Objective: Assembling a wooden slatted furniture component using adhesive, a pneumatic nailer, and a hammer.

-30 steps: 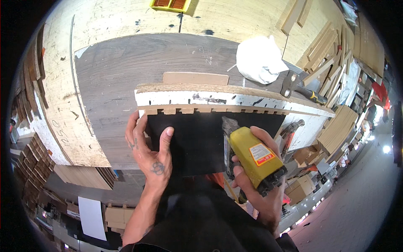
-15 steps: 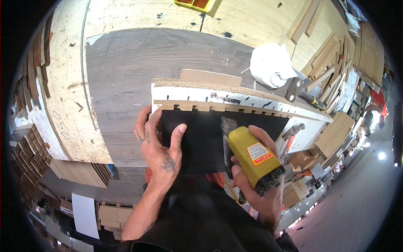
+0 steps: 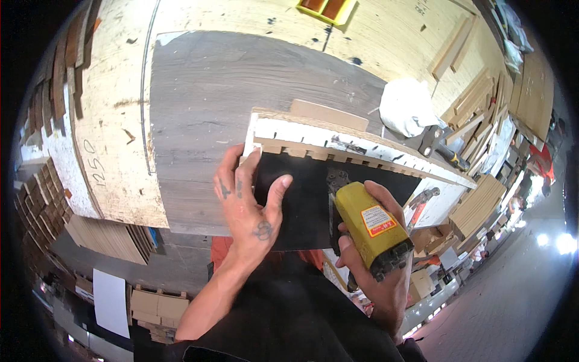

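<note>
My right hand (image 3: 377, 274) is wrapped round the handle of a yellow nail gun (image 3: 371, 223), its dark nose pointing away from me, close to a notched wooden strip (image 3: 313, 152). Whether the nose touches the strip cannot be told. That strip runs along a long white-faced board (image 3: 362, 145) with dark marks on it. Below the strip lies a black panel (image 3: 295, 193). My left hand (image 3: 250, 205) grips the board's left end, with the fingers round its edge and the thumb sticking out over the black panel.
Beyond the board lie a flat wooden piece (image 3: 329, 114), a white plastic bag (image 3: 407, 107) and a hammer (image 3: 429, 142). Another hammer (image 3: 425, 202) rests at the right. A yellow tray (image 3: 329, 9) stands far back. Wood strips (image 3: 473, 99) are heaped at the right.
The view has shifted, so the bench, board and both hands appear farther right. The board slants a little more. Both hands keep their hold, and the nail gun stays near the notched strip.
</note>
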Motion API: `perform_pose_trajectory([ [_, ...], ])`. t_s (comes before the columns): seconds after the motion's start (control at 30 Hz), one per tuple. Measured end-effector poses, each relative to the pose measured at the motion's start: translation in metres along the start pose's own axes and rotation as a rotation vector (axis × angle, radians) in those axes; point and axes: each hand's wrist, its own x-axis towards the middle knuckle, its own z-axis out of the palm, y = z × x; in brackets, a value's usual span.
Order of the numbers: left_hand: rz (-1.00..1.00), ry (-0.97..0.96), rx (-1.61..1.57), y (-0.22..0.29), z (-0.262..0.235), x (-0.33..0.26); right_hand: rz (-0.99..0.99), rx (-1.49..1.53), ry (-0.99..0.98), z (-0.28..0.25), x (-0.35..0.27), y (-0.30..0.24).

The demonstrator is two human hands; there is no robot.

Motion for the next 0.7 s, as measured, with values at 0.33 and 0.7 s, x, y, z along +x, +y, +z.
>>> perform_pose_trajectory([
  [0.33, 0.028, 0.022, -0.021, 0.001, -0.002, 0.001, -0.140, -0.111, -0.031, 0.015, 0.010, 0.004],
  [0.7, 0.076, -0.070, -0.066, -0.014, -0.022, 0.004, -0.195, -0.123, -0.098, 0.027, 0.008, -0.002],
])
